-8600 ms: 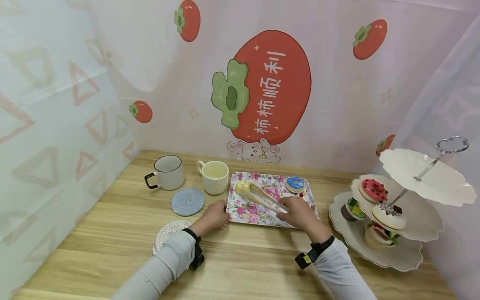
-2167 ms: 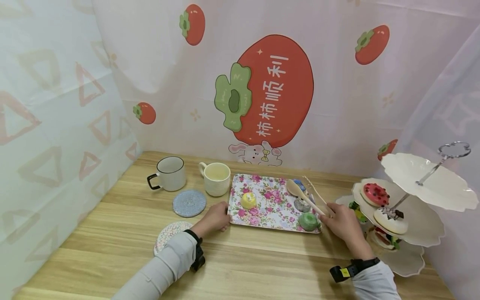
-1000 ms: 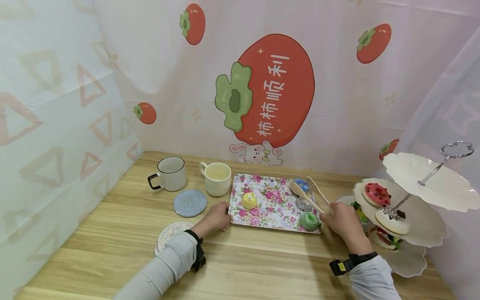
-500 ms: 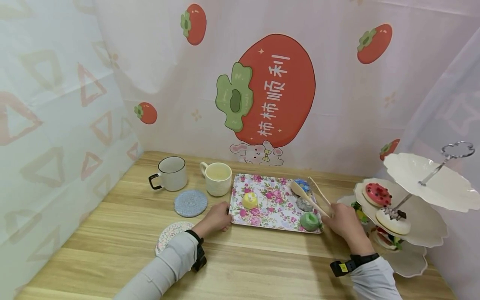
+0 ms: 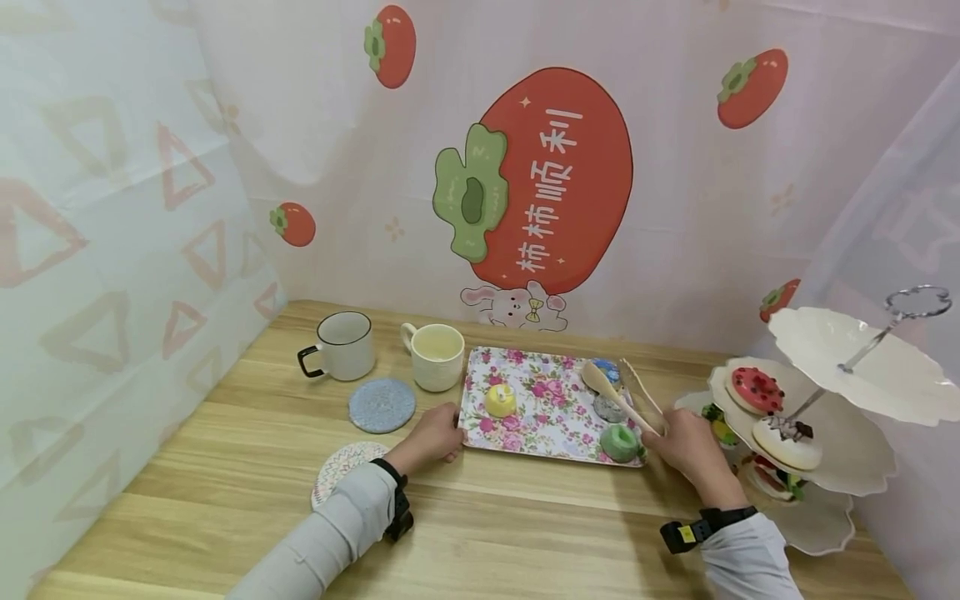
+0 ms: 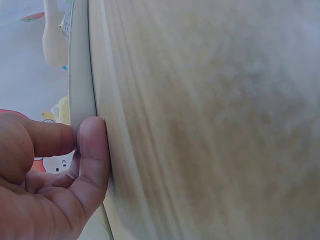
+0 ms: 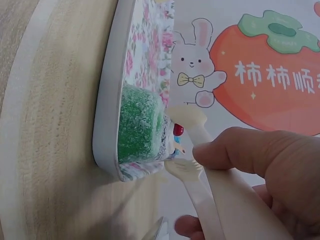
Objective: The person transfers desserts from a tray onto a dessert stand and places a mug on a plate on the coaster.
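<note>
My left hand (image 5: 429,435) pinches the near left corner of a flowered tray (image 5: 542,425) between thumb and fingers. My right hand (image 5: 684,443) holds pale tongs (image 5: 624,402) over the tray's right side. In the right wrist view, the tongs' two tips stand apart on either side of a small cake topped with a red cherry (image 7: 178,130); whether they touch it I cannot tell. On the tray lie a yellow cake (image 5: 500,401), a green ring-shaped sweet (image 5: 619,442), a grey cake (image 5: 608,408) and a blue donut (image 5: 604,369), partly hidden by the tongs.
A tiered stand (image 5: 862,454) with a red donut (image 5: 754,390), a white donut (image 5: 787,442) and other desserts rises at the right. At the left are a black-rimmed mug (image 5: 347,348), a cream mug (image 5: 437,360), a blue coaster (image 5: 381,406) and a patterned coaster (image 5: 337,471).
Since the oldest frame, the tongs have left the yellow cake, which now sits nearer me, and moved to the tray's right side. Over the last second the hands stay almost still.
</note>
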The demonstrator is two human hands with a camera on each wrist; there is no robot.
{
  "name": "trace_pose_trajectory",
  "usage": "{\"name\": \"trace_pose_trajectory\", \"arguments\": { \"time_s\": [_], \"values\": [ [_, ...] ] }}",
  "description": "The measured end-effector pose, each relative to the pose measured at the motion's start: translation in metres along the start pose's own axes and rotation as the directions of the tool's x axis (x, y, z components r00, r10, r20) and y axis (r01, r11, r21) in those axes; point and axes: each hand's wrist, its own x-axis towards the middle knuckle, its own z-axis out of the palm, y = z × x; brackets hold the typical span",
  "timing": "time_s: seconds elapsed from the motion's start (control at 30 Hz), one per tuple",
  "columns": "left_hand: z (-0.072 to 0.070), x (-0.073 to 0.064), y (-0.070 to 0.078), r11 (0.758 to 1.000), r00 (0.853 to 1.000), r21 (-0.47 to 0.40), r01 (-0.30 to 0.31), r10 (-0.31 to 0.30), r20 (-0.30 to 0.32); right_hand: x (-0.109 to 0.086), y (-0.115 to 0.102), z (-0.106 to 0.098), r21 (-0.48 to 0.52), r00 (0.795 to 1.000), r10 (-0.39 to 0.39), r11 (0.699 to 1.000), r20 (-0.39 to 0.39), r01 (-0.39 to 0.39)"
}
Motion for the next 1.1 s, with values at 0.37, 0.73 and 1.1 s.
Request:
{"name": "trace_pose_trajectory", "arguments": {
  "time_s": [0.37,0.73,1.1],
  "values": [
    [0.0009,-0.0009,0.0009,1.000,1.000,-0.002,0.002,-0.002,0.002,-0.0001,0.0007,0.0008,-0.033,0.999,-0.039,0.999,-0.033,0.038],
    [0.0018,-0.0004,0.0006,1.000,1.000,-0.005,0.005,-0.005,0.006,-0.0036,-0.0004,0.0042,-0.022,0.996,-0.038,0.999,-0.078,0.036],
    [0.0001,-0.0001,0.0004,1.000,1.000,-0.004,0.009,-0.009,0.006,-0.0057,-0.0081,-0.0001,-0.037,0.993,-0.055,0.998,-0.100,0.051]
  ]
}}
